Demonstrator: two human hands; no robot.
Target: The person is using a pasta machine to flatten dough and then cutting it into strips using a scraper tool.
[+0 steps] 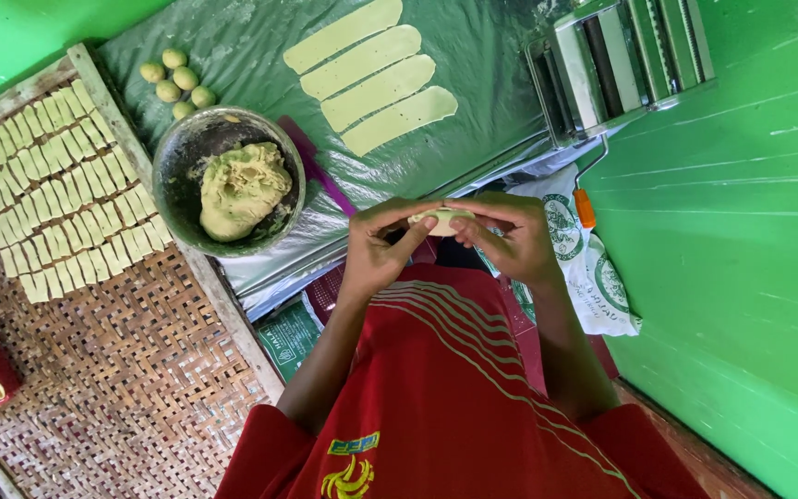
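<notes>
Both hands meet over my lap and pinch a small pale-green piece of dough [442, 220]. My left hand [382, 249] holds its left end with fingertips and thumb. My right hand [508, 237] grips its right end, fingers curled over the top. A dark metal bowl [177, 164] with a lump of the same dough [240, 188] stands just left of my left hand. Several flat dough strips [373, 74] lie on the plastic sheet [233, 46] beyond my hands.
A steel pasta roller [616, 60] with an orange-tipped crank stands at the upper right. Small dough balls [175, 81] sit above the bowl. A woven bamboo tray [131, 351] on the left carries rows of cut dough pieces [57, 185]. Green floor lies to the right.
</notes>
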